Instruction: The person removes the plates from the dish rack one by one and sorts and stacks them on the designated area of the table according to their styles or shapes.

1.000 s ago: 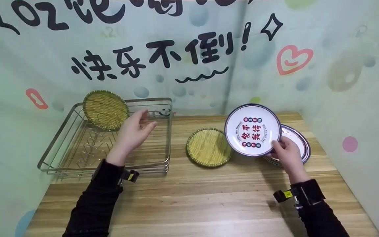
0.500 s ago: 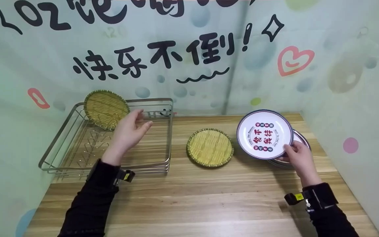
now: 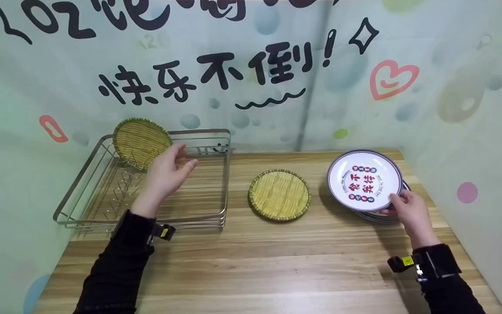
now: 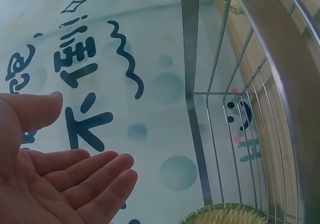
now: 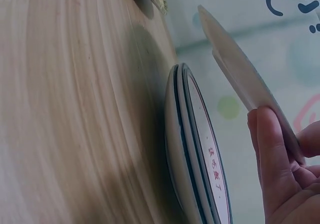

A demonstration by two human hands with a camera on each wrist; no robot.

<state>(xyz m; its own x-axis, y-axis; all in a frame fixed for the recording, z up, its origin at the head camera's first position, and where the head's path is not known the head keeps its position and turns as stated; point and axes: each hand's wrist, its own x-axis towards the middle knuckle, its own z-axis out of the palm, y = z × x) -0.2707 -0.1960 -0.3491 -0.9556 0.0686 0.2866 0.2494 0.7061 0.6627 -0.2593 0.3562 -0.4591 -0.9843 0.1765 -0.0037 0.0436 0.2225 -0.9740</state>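
Note:
My right hand (image 3: 413, 213) pinches the near right rim of a white plate (image 3: 364, 179) with a blue edge and red lettering, thumb on top and fingers beneath. In the right wrist view this plate (image 5: 245, 63) hangs tilted above a stack of similar plates (image 5: 192, 149), with a gap between them. From the head, the held plate hides most of that stack (image 3: 379, 216). Over the wire rack (image 3: 226, 183), my left hand (image 3: 162, 176) holds nothing, its fingers relaxed. Behind that hand a round woven mat (image 3: 140, 141) leans upright in the rack.
Another round woven mat (image 3: 279, 194) lies flat on the wooden table (image 3: 277, 266), between the rack and the plates. A printed cloth wall (image 3: 273, 126) closes off the back and both sides. Thin wire dividers (image 3: 120, 194) stand up inside the rack's left part.
My right hand has carried the plate rightward and slightly lower, over the stack, covering more of it. The left hand has drifted slightly left and stays empty.

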